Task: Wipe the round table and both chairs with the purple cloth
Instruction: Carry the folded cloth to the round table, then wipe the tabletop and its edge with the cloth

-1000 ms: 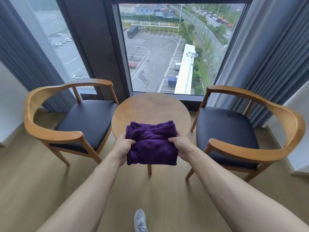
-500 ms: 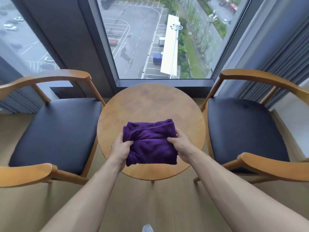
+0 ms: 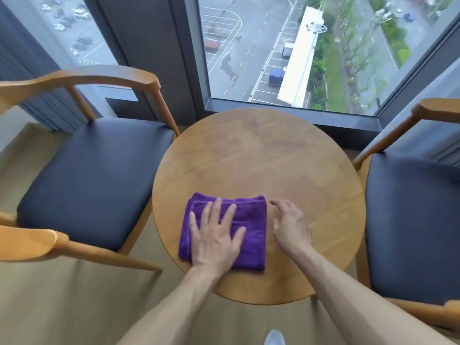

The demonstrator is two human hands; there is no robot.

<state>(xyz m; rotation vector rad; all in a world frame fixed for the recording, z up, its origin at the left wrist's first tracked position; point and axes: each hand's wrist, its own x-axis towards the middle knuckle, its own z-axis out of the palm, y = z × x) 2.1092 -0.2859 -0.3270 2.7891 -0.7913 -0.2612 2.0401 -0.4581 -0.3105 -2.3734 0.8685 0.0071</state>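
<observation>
The purple cloth (image 3: 249,227), folded into a near-square pad, lies flat on the near part of the round tabletop (image 3: 258,158), left of its centre. Its slightly longer axis runs from the near rim toward the window (image 3: 286,51), and the layered folded edges face the window side. The left hand (image 3: 215,236) lies palm down on the cloth with straight, spread fingers pressing it onto the wood; nothing is pinched or curled round. The right hand (image 3: 290,226) hangs just beside the cloth's right edge over bare wood, fingers loosely bent, its grip apart and holding nothing; whether it touches the tabletop cannot be told.

The left chair (image 3: 94,175) stands just beside the tabletop on the left, with a dark seat and a curved wooden arm. The right chair (image 3: 413,220) stands close on the right side, partly cut by the frame edge. A grey shoe (image 3: 275,338) shows on the floor at the bottom edge
</observation>
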